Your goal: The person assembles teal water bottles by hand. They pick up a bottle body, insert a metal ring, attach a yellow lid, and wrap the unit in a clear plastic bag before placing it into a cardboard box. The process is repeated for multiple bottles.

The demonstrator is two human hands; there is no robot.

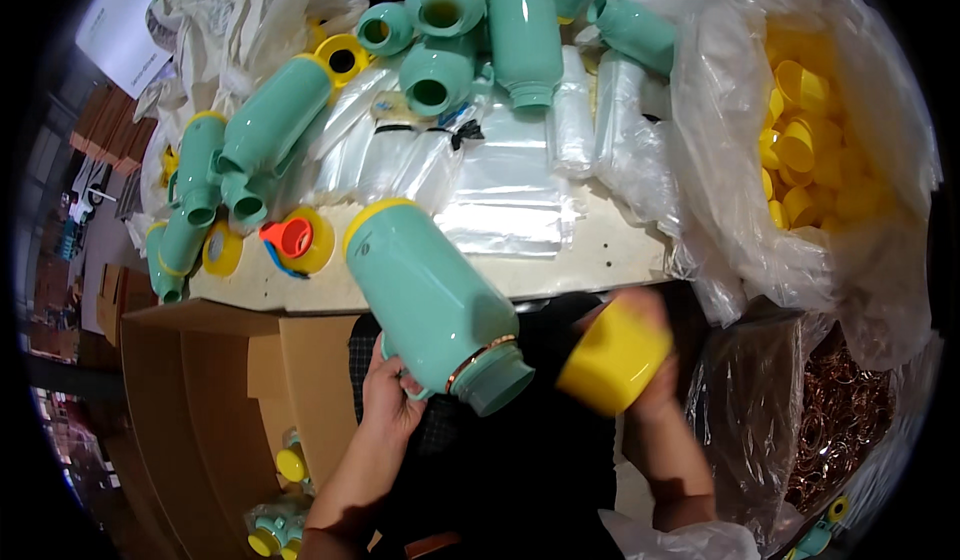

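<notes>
My left hand (390, 392) is closed round the handle of a mint-green vacuum jug (430, 295). The jug lies tilted over my lap, its yellow base toward the table and its neck pointing down to the right. A copper-coloured ring circles the neck, and a clear film or cap covers the mouth. To the right of the neck, my right hand (655, 360) grips a yellow cup (615, 357), blurred by motion and apart from the jug. On the table edge sit yellow lids (222, 250) and an orange-red ring-shaped piece (292, 235) with a blue strip.
Several green jugs (525, 40) stand or lie across the table's back and left. Clear plastic bags (505, 185) lie mid-table. At right are a sack of yellow cups (800, 145) and a bag of copper rings (845, 410). A cardboard box (220, 380) holding wrapped jugs is lower left.
</notes>
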